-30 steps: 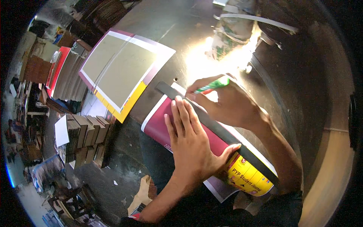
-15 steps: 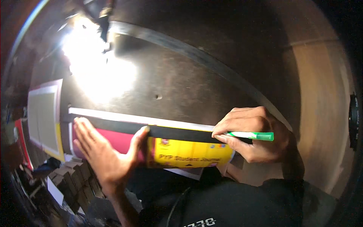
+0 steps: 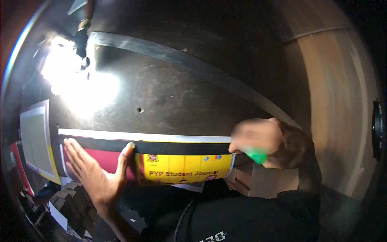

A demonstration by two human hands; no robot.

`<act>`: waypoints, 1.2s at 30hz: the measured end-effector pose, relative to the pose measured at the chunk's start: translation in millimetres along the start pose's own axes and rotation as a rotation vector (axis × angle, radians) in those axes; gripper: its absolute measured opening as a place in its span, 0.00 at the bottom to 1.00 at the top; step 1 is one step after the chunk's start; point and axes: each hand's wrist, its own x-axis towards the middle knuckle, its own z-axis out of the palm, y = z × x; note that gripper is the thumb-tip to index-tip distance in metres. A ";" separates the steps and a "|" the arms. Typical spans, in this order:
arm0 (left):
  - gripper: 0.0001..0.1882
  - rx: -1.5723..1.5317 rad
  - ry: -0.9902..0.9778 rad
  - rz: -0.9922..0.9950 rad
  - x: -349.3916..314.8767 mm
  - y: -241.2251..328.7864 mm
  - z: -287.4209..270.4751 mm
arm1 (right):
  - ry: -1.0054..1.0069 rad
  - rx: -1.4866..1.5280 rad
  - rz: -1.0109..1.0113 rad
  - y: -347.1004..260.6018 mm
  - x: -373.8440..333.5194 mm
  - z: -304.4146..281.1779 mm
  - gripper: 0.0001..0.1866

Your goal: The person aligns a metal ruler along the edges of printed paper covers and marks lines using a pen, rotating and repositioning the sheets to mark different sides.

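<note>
Black strip [image 3: 185, 148]: reaches from under your left fingertips to just beside your right fingers; long axis left to right, dipping slightly rightward.
Printed cover [image 3: 189, 166]: on the desk [image 3: 181, 101], at the strip's near side; maroon under your left fingers, yellow between left thumb and right fingers.
Left hand [image 3: 100, 179]: your fingers spread flat, thumb apart, tips on the strip.
Right hand [image 3: 278, 141]: nearer the strip's right end; your fingers seem closed on the green-ended tool [image 3: 257, 155], tips blurred.
Change: one second ago your right fingers were near your left fingertips; now they are beyond your left thumb, at the opposite end.
</note>
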 end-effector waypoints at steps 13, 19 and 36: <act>0.77 -0.388 0.004 -0.029 -2.2 3.9 -8.5 | 0.164 -0.019 -0.591 -63.3 302.6 67.5 0.05; 0.77 -0.466 0.032 -0.018 -1.3 6.8 -10.0 | 0.142 0.110 -0.585 -80.2 353.0 65.8 0.08; 0.66 -0.177 -0.052 -0.079 -42.8 7.6 -7.4 | 0.575 -0.301 0.481 -14.8 -39.6 63.3 0.25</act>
